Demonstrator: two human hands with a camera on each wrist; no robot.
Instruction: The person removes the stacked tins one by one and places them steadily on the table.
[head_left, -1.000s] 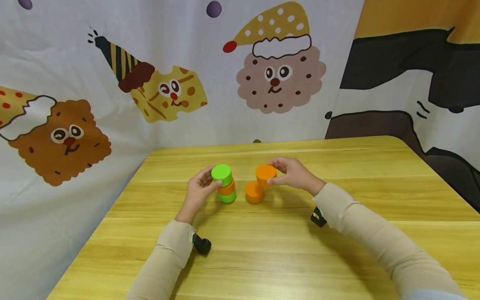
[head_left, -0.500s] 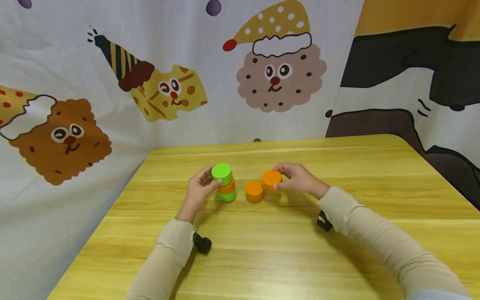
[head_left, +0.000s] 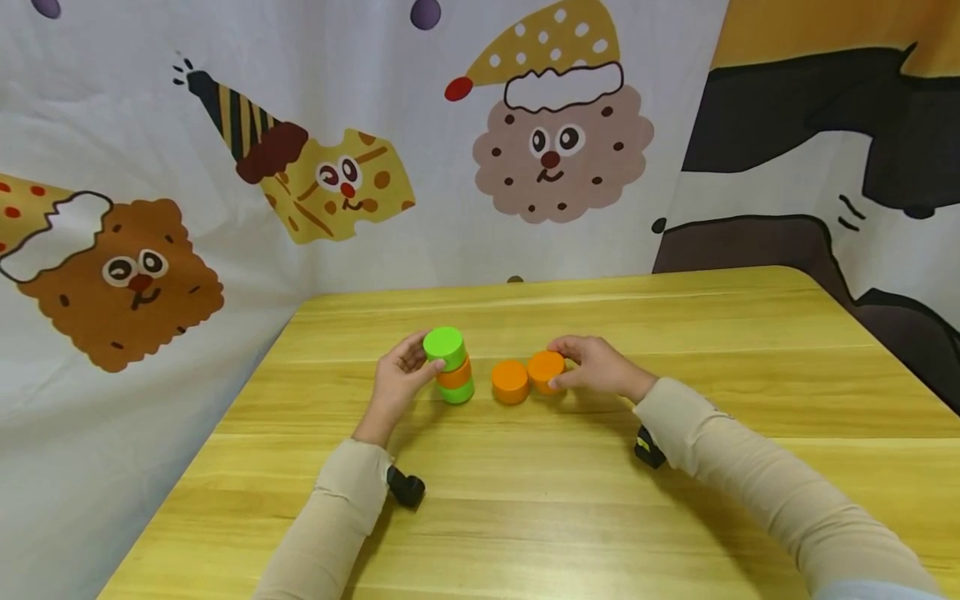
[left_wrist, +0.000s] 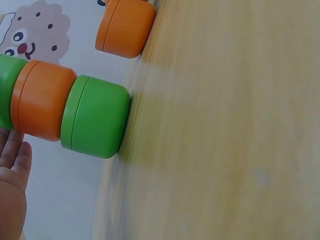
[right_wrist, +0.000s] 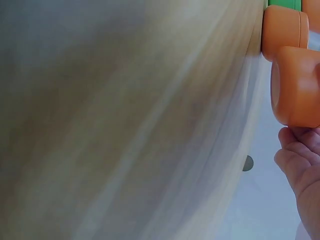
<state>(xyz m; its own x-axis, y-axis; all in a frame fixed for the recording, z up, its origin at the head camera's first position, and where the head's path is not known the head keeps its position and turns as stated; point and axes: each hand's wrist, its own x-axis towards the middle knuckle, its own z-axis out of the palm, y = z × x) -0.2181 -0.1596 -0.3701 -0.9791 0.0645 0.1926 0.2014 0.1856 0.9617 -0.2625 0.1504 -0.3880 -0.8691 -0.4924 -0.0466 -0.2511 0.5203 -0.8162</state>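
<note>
- Wooden table [head_left: 525, 500]; cartoon-print cloth [head_left: 435, 250] behind.
- Left hand [head_left: 396, 385]: thumb and fingers grip top green container [head_left: 445, 348] of green-orange-green stack [head_left: 454, 377], on table.
- Right hand [head_left: 602, 367]: pinches orange container [head_left: 546, 372], just beside second orange one [head_left: 510, 382].

Stack [head_left: 454, 375]: green, orange, green. 2 separate containers [head_left: 510, 382]: orange. Tabletop [head_left: 525, 500]: yellow wood-grain. Backdrop [head_left: 442, 242]: white, cartoon-printed.

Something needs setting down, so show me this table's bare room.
Bare: the table between the sleeves, and its strip behind the stack, before the cloth. Crowded: the centre; the left hand holds the stack, the right hand an orange block close to another.
</note>
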